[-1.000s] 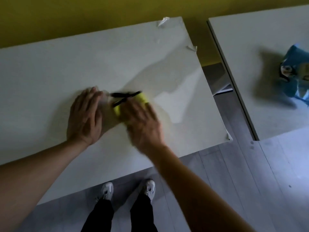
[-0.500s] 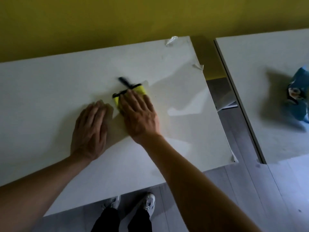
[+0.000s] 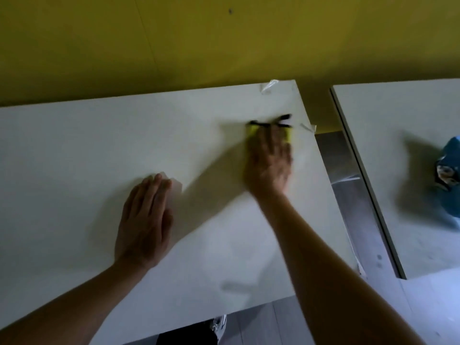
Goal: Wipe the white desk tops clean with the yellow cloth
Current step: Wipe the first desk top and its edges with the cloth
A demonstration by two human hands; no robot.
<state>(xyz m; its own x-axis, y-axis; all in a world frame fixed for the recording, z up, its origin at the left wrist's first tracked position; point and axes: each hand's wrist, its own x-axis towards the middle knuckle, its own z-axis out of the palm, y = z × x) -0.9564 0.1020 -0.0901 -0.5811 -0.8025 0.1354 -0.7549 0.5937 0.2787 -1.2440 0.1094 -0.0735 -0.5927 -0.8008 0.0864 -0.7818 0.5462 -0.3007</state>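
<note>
My right hand (image 3: 270,160) presses the yellow cloth (image 3: 252,130) flat on the white desk top (image 3: 99,150), far to the right near the desk's right edge. Only the cloth's yellow corners and its black strap show beyond my fingers; the rest is hidden under my palm. My left hand (image 3: 145,220) lies flat on the same desk, fingers together, empty, nearer to me and to the left of the cloth. A second white desk top (image 3: 388,135) stands to the right across a gap.
A blue bag (image 3: 450,168) sits on the second desk at the right edge of view. Bits of clear tape (image 3: 268,85) stick up at the first desk's far right corner. A yellow wall runs behind both desks. Grey floor shows in the gap.
My right hand has swept the yellow cloth away from me and to the right, from beside my left hand to near the desk's right edge. My left hand has stayed flat in place.
</note>
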